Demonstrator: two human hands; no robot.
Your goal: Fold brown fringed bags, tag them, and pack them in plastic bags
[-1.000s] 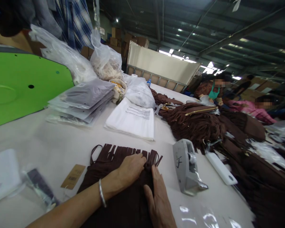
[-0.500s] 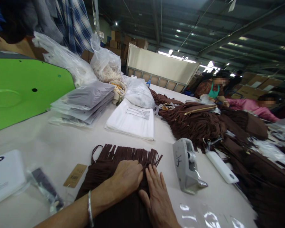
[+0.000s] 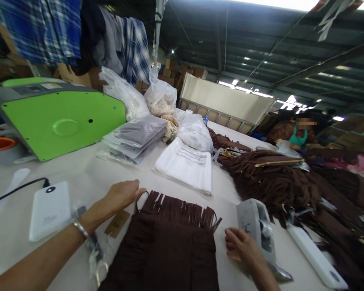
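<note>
1. The left hand (image 3: 123,196) is holding its fingers bent and close together at the upper left corner of the brown fringed cloth (image 3: 172,250). Its fingertips are meeting the thin brown loop (image 3: 136,208) there; whether they are pinching it, I cannot tell.
2. The right hand (image 3: 244,246) is hovering half open, fingers loosely bent, to the right of the cloth and apart from it. It is showing nothing in its grasp. It is covering part of the grey tape dispenser (image 3: 245,214); whether it is touching that, I cannot tell.
3. The cloth is lying flat on the pale table (image 3: 145,169) between the two hands, its cut strips pointing away from the person.
4. A cardboard tag (image 3: 118,223) is lying just left of the cloth, below the left wrist, which is wearing a silver bracelet (image 3: 80,228).
5. A white stack of folded sheets (image 3: 185,165) is sitting beyond the fringe.
6. Farther off to the right, a co-worker in a green apron (image 3: 299,137) is standing behind a brown fringed heap (image 3: 273,182).
</note>
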